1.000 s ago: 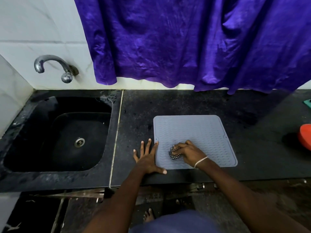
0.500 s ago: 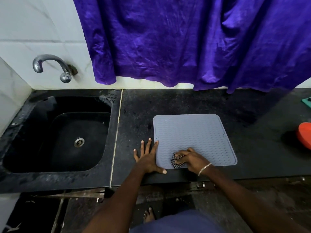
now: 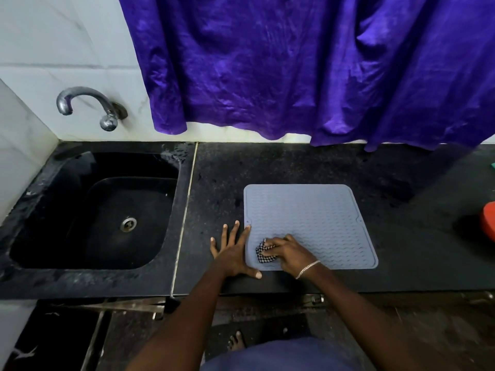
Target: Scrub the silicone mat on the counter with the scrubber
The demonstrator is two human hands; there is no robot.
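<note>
Grey-blue mat (image 3: 321, 210), wavy ridge pattern. Black-white check scrubber (image 3: 263, 254). Black bench (image 3: 294, 164), pale speckle. Black sink (image 3: 80, 210). Silver tap (image 3: 80, 96). Deep purple curtain (image 3: 294, 62). White wall tiles (image 3: 53, 36), faint grey veining. Silver bracelet (image 3: 307, 269), my wrist. Red-orange object (image 3: 488, 220), right edge.

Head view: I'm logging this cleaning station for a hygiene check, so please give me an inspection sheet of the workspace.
Surface: black stone counter, speckled, with a seam beside the sink.
Job's things: grey silicone mat lies flat on the counter; checkered scrubber sits on its near-left corner.
Clutter: red object at the right edge, cut off by the frame.
Hands: left hand flat on the counter, fingers spread, at the mat's left edge; right hand grips the scrubber.
Cables: nothing seen.
Surroundings: metal tap, purple curtain, white tiled wall.
</note>
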